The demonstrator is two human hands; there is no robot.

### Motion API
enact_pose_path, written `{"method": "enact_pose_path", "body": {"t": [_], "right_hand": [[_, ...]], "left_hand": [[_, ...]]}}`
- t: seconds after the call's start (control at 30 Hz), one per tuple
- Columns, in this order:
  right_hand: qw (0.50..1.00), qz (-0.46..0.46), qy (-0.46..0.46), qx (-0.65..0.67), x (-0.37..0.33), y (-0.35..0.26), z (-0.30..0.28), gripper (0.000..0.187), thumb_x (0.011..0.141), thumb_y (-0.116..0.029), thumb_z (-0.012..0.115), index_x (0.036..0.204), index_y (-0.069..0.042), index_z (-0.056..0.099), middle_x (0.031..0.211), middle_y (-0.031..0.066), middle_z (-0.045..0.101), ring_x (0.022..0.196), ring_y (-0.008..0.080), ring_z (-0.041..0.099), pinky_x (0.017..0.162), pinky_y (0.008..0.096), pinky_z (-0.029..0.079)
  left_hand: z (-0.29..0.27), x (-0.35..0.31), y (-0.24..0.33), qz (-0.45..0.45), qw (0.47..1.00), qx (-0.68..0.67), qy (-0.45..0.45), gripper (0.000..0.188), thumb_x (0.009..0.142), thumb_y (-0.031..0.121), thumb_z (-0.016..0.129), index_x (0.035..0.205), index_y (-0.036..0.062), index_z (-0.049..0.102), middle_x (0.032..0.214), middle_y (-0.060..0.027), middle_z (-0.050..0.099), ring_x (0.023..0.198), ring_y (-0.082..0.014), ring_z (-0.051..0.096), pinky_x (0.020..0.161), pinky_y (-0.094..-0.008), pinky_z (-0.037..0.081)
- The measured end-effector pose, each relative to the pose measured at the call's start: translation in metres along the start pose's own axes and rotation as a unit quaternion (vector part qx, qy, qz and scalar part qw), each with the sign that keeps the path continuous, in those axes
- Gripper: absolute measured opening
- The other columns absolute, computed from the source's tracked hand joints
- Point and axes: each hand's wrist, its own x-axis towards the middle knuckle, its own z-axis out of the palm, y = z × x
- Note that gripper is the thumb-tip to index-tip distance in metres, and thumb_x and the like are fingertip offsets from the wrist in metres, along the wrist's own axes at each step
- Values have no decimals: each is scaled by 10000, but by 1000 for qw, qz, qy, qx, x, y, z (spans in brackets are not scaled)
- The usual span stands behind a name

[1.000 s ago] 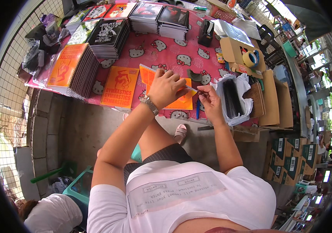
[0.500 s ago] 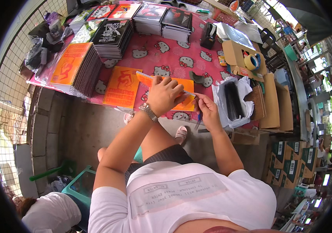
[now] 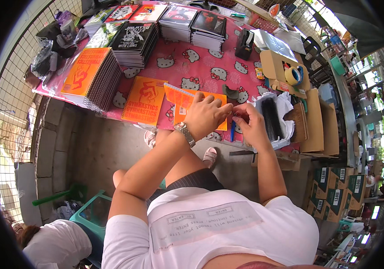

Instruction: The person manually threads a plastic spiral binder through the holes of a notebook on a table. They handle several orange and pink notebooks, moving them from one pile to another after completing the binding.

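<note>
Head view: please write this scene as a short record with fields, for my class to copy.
Left hand: grips a partly raised orange printed notebook
Right hand: close beside the left; whether it holds anything cannot be told
Surface: pink patterned tablecloth
Left of the hands: flat orange notebook, then a tall stack of orange spiral-bound notebooks
Right of the hands: black ribbed bundle in white wrapping
Farther right: open brown cardboard box, yellow tape roll

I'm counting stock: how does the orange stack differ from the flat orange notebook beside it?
The orange stack rises many notebooks high; the flat orange notebook lies low on the pink cloth. The orange stack sits farther from the left hand than the flat orange notebook. Both have orange covers with reddish figures.
</note>
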Motion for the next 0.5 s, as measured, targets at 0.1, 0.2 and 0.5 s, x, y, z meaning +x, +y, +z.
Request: {"method": "enact_pose_path", "body": {"t": [0.1, 0.2, 0.5], "right_hand": [[994, 76, -34, 71, 3, 2, 0, 208, 933, -31, 653, 1135, -14, 603, 950, 96, 675, 861, 161, 661, 761, 303, 538], [991, 59, 17, 116, 4, -5, 4, 244, 923, -25, 661, 1154, -9, 587, 912, 88, 659, 827, 160, 647, 747, 302, 533], [997, 51, -49, 34, 8, -4, 0, 235, 1026, -186, 568, 1188, -17, 553, 850, 80, 641, 729, 156, 627, 680, 280, 512]], "left_hand": [[0, 3, -1, 0, 1000, -7, -4, 167, 902, 266, 664, 1055, 220, 616, 825, 20, 611, 890, -196, 611, 895, -417, 394], [1, 5, -3, 6, 1000, -5, 5, 169, 901, 270, 666, 1057, 223, 618, 821, 23, 612, 889, -198, 613, 903, -420, 393], [1, 3, -3, 1, 1000, -7, -3, 152, 889, 241, 672, 1024, 213, 607, 818, 18, 611, 885, -201, 615, 905, -428, 392]]}}
